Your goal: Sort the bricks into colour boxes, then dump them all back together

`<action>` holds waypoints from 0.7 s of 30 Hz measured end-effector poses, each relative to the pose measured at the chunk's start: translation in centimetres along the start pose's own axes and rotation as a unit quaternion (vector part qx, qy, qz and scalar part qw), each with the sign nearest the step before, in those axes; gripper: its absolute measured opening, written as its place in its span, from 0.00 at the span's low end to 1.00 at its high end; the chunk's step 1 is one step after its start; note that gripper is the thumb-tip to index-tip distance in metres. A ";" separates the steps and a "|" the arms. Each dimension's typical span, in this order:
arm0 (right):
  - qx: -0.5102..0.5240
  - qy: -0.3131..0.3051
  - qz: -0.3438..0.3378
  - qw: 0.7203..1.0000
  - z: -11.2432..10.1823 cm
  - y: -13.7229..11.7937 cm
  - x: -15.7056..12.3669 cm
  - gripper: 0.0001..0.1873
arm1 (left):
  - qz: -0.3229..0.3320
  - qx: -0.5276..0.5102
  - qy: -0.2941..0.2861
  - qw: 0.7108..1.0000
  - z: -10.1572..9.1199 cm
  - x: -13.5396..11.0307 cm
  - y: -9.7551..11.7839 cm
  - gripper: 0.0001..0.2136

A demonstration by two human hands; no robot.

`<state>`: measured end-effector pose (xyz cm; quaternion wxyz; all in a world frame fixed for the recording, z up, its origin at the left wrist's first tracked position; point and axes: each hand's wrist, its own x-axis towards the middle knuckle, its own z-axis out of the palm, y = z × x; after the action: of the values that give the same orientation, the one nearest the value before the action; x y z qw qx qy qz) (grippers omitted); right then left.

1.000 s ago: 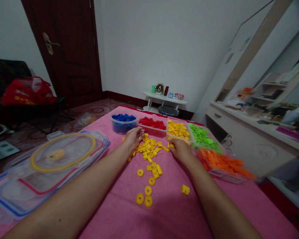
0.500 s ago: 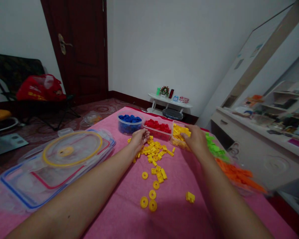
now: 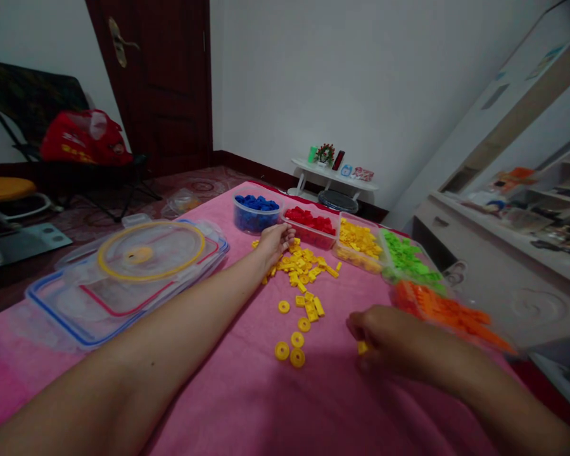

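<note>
A yellow pile (image 3: 304, 261) of small plastic bricks lies loose on a pink cloth (image 3: 247, 386). The left hand (image 3: 275, 242) is at the pile's left edge, fingers loosely curled; I cannot tell whether anything sits inside them. The right hand (image 3: 375, 332) is well apart from the pile, to its right and nearer the person, thumb and fingers narrowed about a yellow block (image 3: 362, 347); blur hides whether they grip it. On the near side of the pile are a few stray bricks (image 3: 311, 310) and 5 yellow wheels (image 3: 297, 358).

Just beyond the pile stand a round tub of blue pieces (image 3: 247, 223), toward its left, and a box of red pieces (image 3: 308, 237). To the pile's right come a box of yellow pieces (image 3: 358, 261), then a box of green pieces (image 3: 393, 273), then blurred orange pieces (image 3: 437, 307) in a clear box. Left of the pile lie stacked clear lids (image 3: 152, 251), the top 1 round with a yellow ring. Well beyond the pile is a low white table (image 3: 330, 172) by the wall.
</note>
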<state>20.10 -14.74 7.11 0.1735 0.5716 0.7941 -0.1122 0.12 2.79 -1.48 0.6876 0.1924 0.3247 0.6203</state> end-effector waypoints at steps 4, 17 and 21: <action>-0.020 0.053 -0.041 0.998 2.2 -2.0 -0.8 0.08 | -0.001 0.002 0.006 1.000 0.3 -0.4 0.2 0.07; 0.107 0.288 -0.310 0.900 6.8 -7.6 4.6 0.04 | -0.005 0.012 0.003 1.000 0.0 0.1 0.1 0.07; 0.062 0.335 -0.261 0.903 5.8 -3.6 7.3 0.05 | -0.007 0.013 0.003 1.000 0.2 -0.2 0.2 0.06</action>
<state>15.41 -11.75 -1.26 -0.1745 0.3578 0.9173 -0.0045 0.11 2.63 -1.10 0.6887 0.1972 0.3359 0.6115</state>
